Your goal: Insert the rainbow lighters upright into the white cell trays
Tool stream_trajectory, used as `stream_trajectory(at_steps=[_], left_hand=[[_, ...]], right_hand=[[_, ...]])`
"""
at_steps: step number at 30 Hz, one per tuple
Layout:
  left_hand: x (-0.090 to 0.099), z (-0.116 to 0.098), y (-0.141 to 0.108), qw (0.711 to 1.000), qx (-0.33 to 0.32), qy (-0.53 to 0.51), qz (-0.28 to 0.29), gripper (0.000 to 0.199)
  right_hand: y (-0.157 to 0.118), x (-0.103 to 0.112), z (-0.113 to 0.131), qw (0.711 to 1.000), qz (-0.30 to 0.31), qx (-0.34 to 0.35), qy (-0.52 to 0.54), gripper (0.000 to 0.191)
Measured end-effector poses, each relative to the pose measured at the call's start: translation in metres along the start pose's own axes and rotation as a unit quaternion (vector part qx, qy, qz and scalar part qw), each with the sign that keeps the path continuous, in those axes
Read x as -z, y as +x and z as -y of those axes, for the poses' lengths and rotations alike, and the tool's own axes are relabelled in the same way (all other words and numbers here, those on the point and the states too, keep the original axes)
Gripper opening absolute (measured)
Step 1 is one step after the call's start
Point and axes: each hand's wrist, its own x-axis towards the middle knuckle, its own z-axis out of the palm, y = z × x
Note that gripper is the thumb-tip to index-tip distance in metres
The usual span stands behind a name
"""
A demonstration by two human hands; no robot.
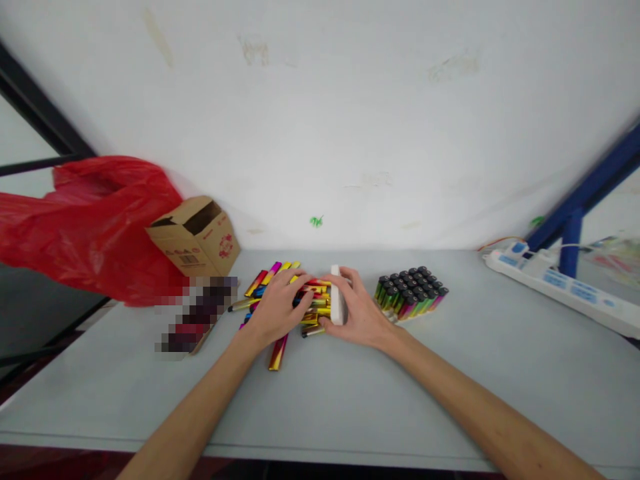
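My right hand (pixel 359 312) grips a narrow white block or tray (pixel 338 299) stood on its side, thumb at the lower end and fingers over the upper. Shiny multicoloured tubes (pixel 320 308), mostly yellow and red, lie sideways against its left face; whether they sit in it I cannot tell. My left hand (pixel 278 308) curls over the tubes from the left, thumb and fingers closed around some of them. More loose tubes (pixel 278 352) lie around and under this hand. Right of my right hand, several black-capped tubes (pixel 411 291) stand upright in close rows in a white holder.
A cardboard box (pixel 203 243) and a red plastic bag (pixel 100 227) stand at the left, with a blurred-out dark object (pixel 200 320) before them. A white power strip (pixel 565 287) runs along the right, near a blue frame post (pixel 571 243). A wall closes the grey table's (pixel 360 407) back.
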Motion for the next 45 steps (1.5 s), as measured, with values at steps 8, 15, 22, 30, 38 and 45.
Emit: stream_trajectory(at_steps=[8, 15, 22, 30, 38, 45], left_hand=[[-0.008, -0.024, 0.0, 0.996, -0.028, 0.042, 0.067, 0.043], [-0.002, -0.025, -0.003, 0.993, -0.064, 0.015, 0.095, 0.046], [-0.002, -0.026, -0.009, 0.986, -0.105, -0.036, 0.121, 0.05], [-0.011, -0.024, -0.002, 0.976, -0.122, -0.146, 0.11, 0.016], [-0.006, -0.011, -0.006, 0.975, -0.107, -0.164, 0.104, 0.012], [0.005, -0.014, -0.009, 0.977, -0.1, -0.129, 0.134, 0.049]], right_hand=[[0.001, 0.008, 0.003, 1.0, -0.017, 0.004, -0.016, 0.083], [-0.001, 0.0, 0.0, 0.999, -0.018, -0.034, -0.027, 0.082], [-0.002, -0.004, -0.001, 0.998, -0.027, -0.055, -0.021, 0.075], [-0.001, -0.001, 0.002, 0.998, -0.029, -0.044, -0.018, 0.078], [-0.002, 0.004, 0.0, 0.998, -0.059, -0.022, 0.015, 0.073], [-0.004, 0.012, 0.003, 0.99, -0.08, 0.05, 0.102, 0.075]])
